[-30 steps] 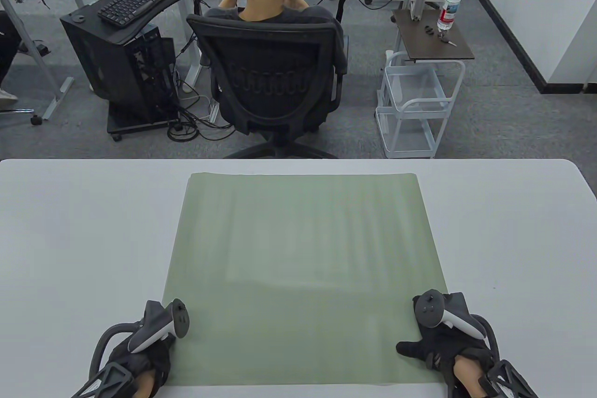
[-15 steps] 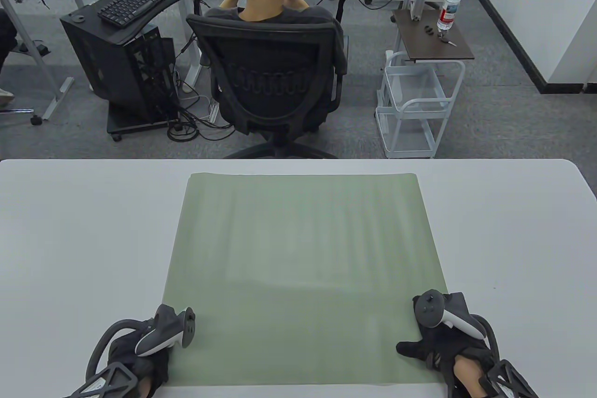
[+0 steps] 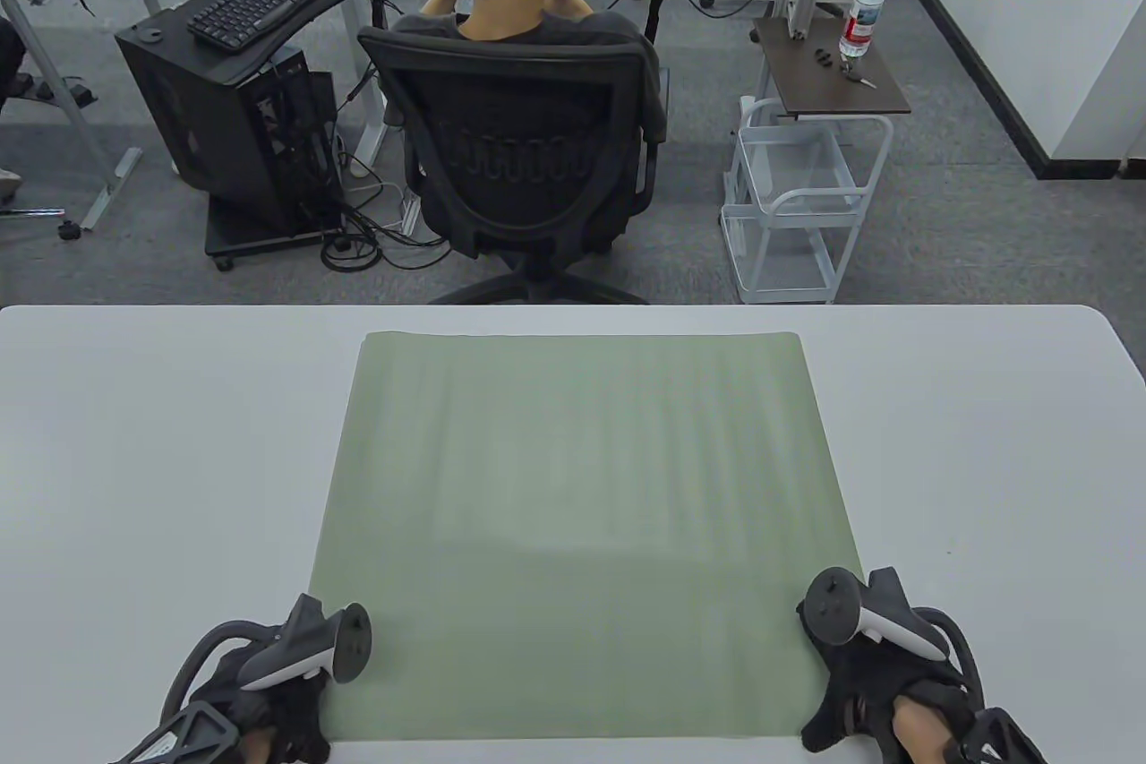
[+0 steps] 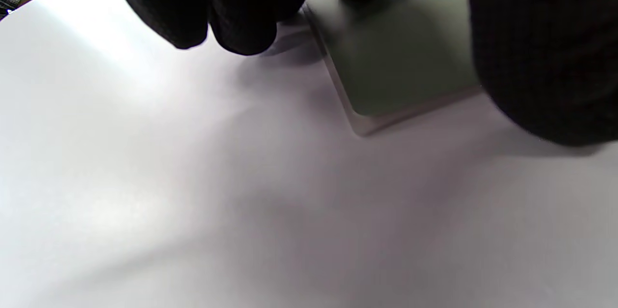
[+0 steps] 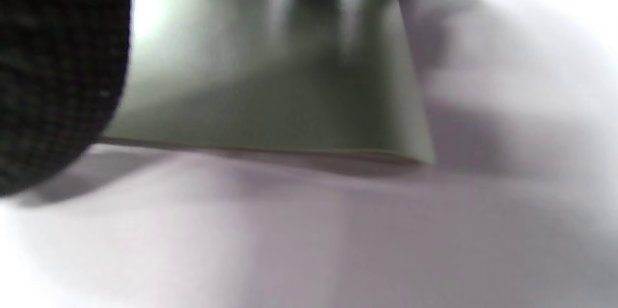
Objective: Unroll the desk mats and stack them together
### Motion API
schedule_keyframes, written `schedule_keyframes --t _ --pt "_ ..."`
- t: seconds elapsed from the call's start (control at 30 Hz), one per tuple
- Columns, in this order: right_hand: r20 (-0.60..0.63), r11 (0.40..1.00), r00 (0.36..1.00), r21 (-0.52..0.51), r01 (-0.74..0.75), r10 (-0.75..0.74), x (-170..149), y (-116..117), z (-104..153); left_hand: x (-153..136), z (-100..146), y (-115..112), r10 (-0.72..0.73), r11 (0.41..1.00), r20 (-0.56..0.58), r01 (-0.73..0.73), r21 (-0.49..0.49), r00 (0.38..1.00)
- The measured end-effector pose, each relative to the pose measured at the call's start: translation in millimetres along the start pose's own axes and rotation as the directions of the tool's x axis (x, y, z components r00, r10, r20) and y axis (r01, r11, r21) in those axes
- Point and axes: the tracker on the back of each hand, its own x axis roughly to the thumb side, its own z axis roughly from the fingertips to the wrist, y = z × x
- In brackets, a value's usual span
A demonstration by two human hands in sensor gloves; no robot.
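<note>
One green desk mat [image 3: 573,522] lies unrolled flat on our table [image 3: 134,459] | our left hand [image 3: 269,692] rests at its near-left corner, right hand [image 3: 882,679] at near-right | grip of both: we cannot tell

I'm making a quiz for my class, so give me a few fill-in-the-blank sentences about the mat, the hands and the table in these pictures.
1. The desk mat lying unrolled on the table is ____ in colour.
2. The left hand is at the mat's near ____ corner.
3. The right hand is at the mat's near ____ corner.
4. The mat's ____ edge curls up slightly.

Missing words: green; left; right; far
</note>
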Motion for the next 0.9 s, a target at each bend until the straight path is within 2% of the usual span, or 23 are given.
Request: schedule_keyframes --t 0.07,0.33,0.67,0.9 --pt "0.001 1.000 1.000 -0.020 -0.019 0.019 3.5 -3.0 -0.4 3.0 -0.6 2.2 -0.042 0.999 0.007 0.041 0.024 0.999" --pt "0.033 0.999 0.999 -0.038 -0.004 0.005 1.3 -6.2 -0.1 -2.8 -1.0 4.7 0.000 0.995 0.016 -0.002 0.098 1.000" --pt "0.067 0.999 0.998 -0.034 -0.003 0.005 2.5 -5.9 -1.3 -1.6 1.0 6.5 -0.006 0.995 0.019 0.004 0.097 1.000" --pt "0.069 0.998 0.998 -0.068 0.004 0.001 -2.4 -10.4 -4.5 -1.5 0.9 5.6 0.007 0.995 0.020 -0.009 0.101 1.000"
